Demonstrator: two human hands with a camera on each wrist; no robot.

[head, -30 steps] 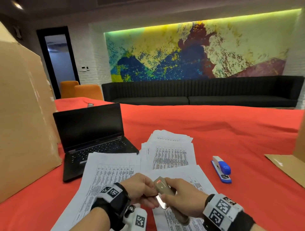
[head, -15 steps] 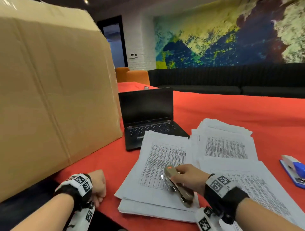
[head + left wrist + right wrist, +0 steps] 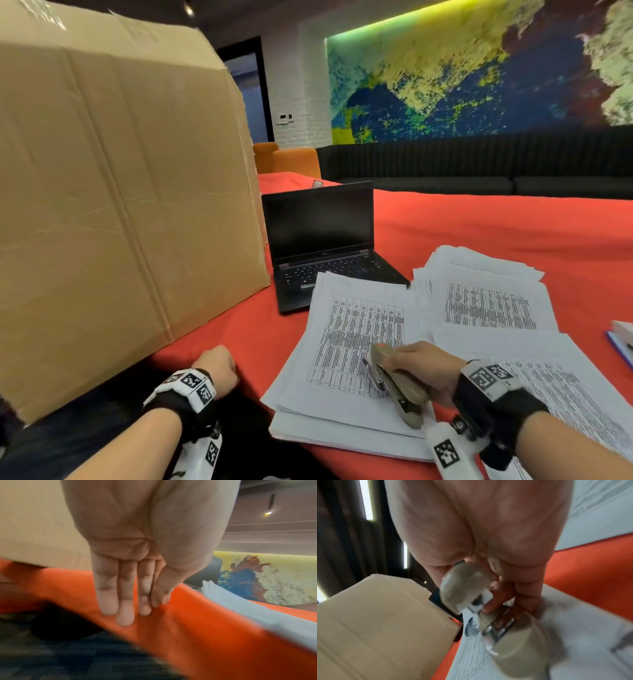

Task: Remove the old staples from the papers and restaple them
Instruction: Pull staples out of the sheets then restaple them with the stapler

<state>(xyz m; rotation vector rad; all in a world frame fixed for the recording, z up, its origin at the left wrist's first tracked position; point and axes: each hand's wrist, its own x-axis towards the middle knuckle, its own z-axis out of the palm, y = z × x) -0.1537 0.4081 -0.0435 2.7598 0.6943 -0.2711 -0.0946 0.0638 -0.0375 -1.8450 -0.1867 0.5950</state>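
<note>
A second ago both hands met over the beige stapler above the near papers. Now the left hand (image 3: 219, 371) has dropped away to the table's (image 3: 479, 222) near edge, beside the box (image 3: 120, 205). The head view shows only its back, but the left wrist view shows fingers (image 3: 125, 599) straight and together, holding nothing, tips on the red cloth at the edge.

The right hand (image 3: 423, 373) has carried the stapler (image 3: 394, 380) left onto the stack of papers (image 3: 346, 346) nearest the laptop (image 3: 322, 240), its fingers wrapped round the body, the mouth gaping in the right wrist view. I judge this set is next for work, one-handed for now.

No staple is visible on any sheet; the print is too fine and the stapler covers part of the page. Both wrist views are blurred. A blue stapler (image 3: 621, 337) is cut off at the table's right edge, so little of it can be made out.
</note>
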